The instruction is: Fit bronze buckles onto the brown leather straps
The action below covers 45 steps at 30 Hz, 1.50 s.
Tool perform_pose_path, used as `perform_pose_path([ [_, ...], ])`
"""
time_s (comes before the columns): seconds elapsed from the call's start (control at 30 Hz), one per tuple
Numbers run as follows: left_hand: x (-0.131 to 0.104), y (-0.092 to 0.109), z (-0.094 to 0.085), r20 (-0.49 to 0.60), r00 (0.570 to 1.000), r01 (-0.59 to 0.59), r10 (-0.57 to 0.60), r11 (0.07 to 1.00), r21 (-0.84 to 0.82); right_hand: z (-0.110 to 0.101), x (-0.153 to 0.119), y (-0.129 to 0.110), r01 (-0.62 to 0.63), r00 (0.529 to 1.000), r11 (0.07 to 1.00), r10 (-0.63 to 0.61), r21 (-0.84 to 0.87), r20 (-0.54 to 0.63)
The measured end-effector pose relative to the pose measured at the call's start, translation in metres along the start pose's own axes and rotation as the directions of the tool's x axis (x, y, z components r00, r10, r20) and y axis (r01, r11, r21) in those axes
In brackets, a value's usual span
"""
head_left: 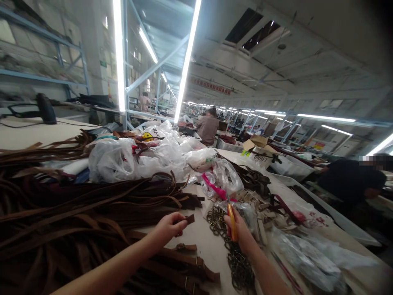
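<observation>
Strap end (pixel 190 219) pokes out from the left hand (pixel 172 225), over the pale worktop (pixel 211 250), fingers pinched together on it; rest of that piece hidden, so can't tell its length. Right hand (pixel 240 230) has its fingers wrapped round an orange-handled tool (pixel 232 221), metal tip up and away; type unclear. The two hands are apart, tool not touching the strap end. Below the right hand, a heap of dark metal links (pixel 241 266), loose. Progress, my judgement: partway. Near-side straps (pixel 199 264) carry metal fittings close to their ends; the big brown pile (pixel 92 200) to the left shows none that I can make out, and plenty of links lie unused, so much seems left. Whether the held piece has a fitting: can't tell. Beyond: pink strip (pixel 215 186), clear bags (pixel 110 159). Writing: one bag has a yellow patch and black letters, perhaps "ANK", partly folded away; carton (pixel 260 157) reads "DRAFT" or "KRAFT"; red print on plastic (pixel 316 219) at right, illegible. Farther off, a seated co-worker (pixel 208 128); red banner (pixel 211 86) overhead, characters too small to read. No brand legible.
</observation>
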<state>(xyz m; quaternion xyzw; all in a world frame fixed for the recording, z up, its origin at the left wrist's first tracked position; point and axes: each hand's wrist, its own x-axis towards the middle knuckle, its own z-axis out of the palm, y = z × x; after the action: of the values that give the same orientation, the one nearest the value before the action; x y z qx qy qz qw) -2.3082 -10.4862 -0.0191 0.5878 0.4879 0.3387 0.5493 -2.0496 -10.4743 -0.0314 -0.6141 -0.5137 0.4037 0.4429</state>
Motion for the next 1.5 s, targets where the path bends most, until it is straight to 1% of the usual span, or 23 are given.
perform_pose_path([
  [0.03, -0.002, 0.002, -0.001, -0.009, 1.000, -0.005, 0.005, 1.000, -0.014, 0.012, -0.017, 0.000, -0.035, 0.997, 0.988, 0.024, 0.153, 0.070],
  [0.07, -0.004, 0.004, -0.002, -0.015, 1.000, -0.008, 0.008, 1.000, -0.024, 0.024, -0.033, -0.001, -0.053, 0.993, 0.962, 0.022, 0.267, 0.120],
  [0.13, -0.008, 0.009, -0.003, -0.025, 1.000, -0.002, 0.001, 0.999, -0.036, 0.044, -0.060, -0.004, -0.107, 0.974, 0.928, 0.027, 0.356, 0.224],
  [0.2, -0.013, 0.013, -0.005, -0.035, 0.999, 0.005, -0.007, 0.999, -0.043, 0.056, -0.079, -0.008, -0.105, 0.945, 0.938, -0.009, 0.331, 0.326],
  [0.23, -0.015, 0.015, -0.005, -0.040, 0.999, 0.002, -0.004, 0.999, -0.047, 0.060, -0.084, -0.010, -0.069, 0.928, 0.956, -0.043, 0.285, 0.370],
  [0.3, -0.018, 0.017, -0.006, -0.051, 0.999, -0.017, 0.014, 0.998, -0.056, 0.064, -0.091, -0.012, 0.064, 0.897, 0.982, -0.135, 0.178, 0.422],
  [0.37, -0.020, 0.018, -0.007, -0.061, 0.998, -0.035, 0.031, 0.997, -0.062, 0.065, -0.095, -0.014, 0.174, 0.873, 0.981, -0.196, 0.091, 0.446],
  [0.43, -0.021, 0.016, -0.006, -0.059, 0.997, -0.042, 0.038, 0.997, -0.058, 0.066, -0.097, -0.016, 0.215, 0.862, 0.976, -0.210, 0.043, 0.462],
  [0.57, -0.023, 0.011, -0.003, -0.025, 0.999, -0.041, 0.040, 0.999, -0.017, 0.071, -0.099, -0.019, 0.201, 0.863, 0.979, -0.187, 0.021, 0.469],
  [0.7, -0.023, 0.007, -0.002, 0.010, 0.999, -0.040, 0.040, 0.999, 0.023, 0.076, -0.099, -0.015, 0.198, 0.868, 0.980, -0.190, 0.031, 0.458],
  [0.83, -0.025, 0.008, -0.002, 0.009, 1.000, -0.014, 0.014, 1.000, 0.003, 0.080, -0.099, -0.006, 0.111, 0.906, 0.993, -0.112, 0.025, 0.408],
  [0.93, -0.028, 0.010, -0.001, 0.009, 1.000, 0.007, -0.007, 1.000, -0.019, 0.081, -0.099, -0.001, 0.070, 0.915, 0.997, -0.075, 0.027, 0.397],
  [1.17, -0.031, 0.010, 0.006, 0.068, 0.998, 0.013, -0.014, 1.000, 0.018, 0.076, -0.098, -0.005, 0.182, 0.883, 0.983, -0.176, 0.028, 0.434],
  [1.33, -0.033, 0.013, 0.006, 0.084, 0.996, 0.037, -0.034, 0.999, -0.036, 0.074, -0.100, -0.005, 0.141, 0.912, 0.990, -0.134, 0.011, 0.387],
  [1.4, -0.033, 0.012, 0.006, 0.084, 0.996, 0.039, -0.036, 0.999, -0.029, 0.073, -0.101, -0.006, 0.139, 0.910, 0.990, -0.132, 0.011, 0.392],
  [1.5, -0.033, 0.010, 0.007, 0.108, 0.993, 0.040, -0.040, 0.999, 0.000, 0.072, -0.100, -0.009, 0.162, 0.899, 0.986, -0.164, 0.040, 0.407],
])
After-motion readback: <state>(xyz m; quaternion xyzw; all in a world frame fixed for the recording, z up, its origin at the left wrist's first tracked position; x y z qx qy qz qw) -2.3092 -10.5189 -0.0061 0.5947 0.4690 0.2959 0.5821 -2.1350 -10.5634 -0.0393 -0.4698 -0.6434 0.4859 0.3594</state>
